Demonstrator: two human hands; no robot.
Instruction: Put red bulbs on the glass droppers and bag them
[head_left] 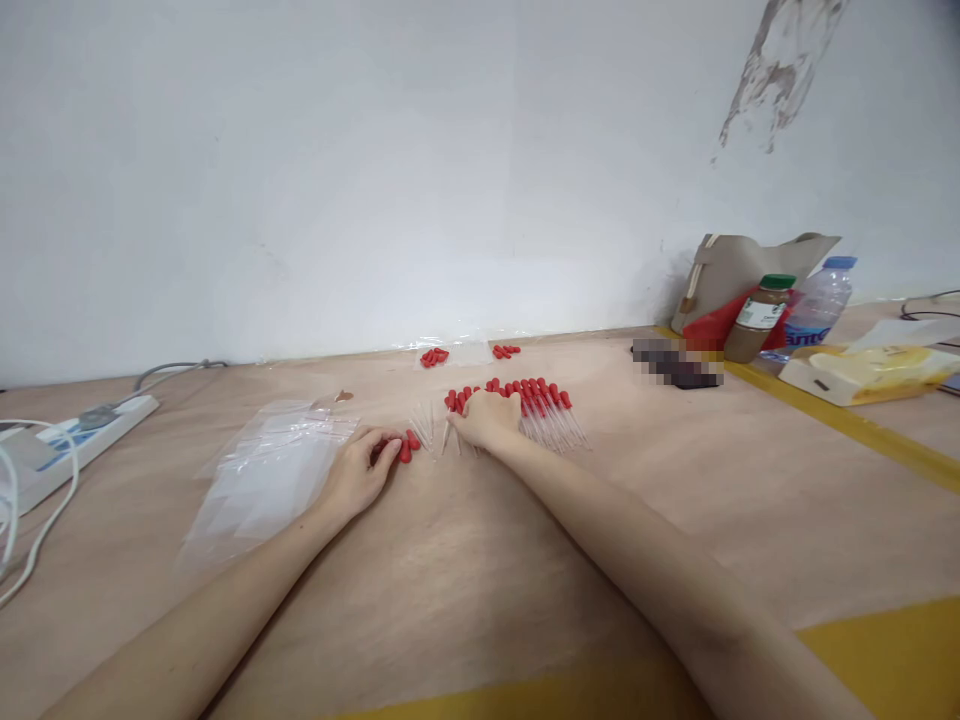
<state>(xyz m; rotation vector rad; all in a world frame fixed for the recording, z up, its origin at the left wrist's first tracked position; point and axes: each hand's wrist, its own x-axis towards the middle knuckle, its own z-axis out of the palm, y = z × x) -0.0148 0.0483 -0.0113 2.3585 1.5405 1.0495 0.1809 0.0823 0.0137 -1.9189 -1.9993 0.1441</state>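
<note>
My left hand (pixel 364 468) rests on the brown paper with thumb and fingertips drawn together at loose red rubber bulbs (pixel 406 452). One bulb appears to be at its fingertips. Thin clear glass tubes (pixel 424 428) lie bare just to the right of those bulbs. Over the left part of a row of droppers (pixel 551 405), red bulbs on clear tubes, reaches my right hand (pixel 487 418). Its thumb and forefinger pinch around a dropper (pixel 448 428), whose clear tube points down. The palm hides several droppers in the row.
Clear zip bags (pixel 274 475) lie fanned out at left, near a white power strip (pixel 82 440) with cables. Small bags of red bulbs (pixel 433 357) sit by the wall. At right are a blurred dark item (pixel 675 363), a jar (pixel 759 318), a water bottle (pixel 817 305) and a tissue pack (pixel 870 373).
</note>
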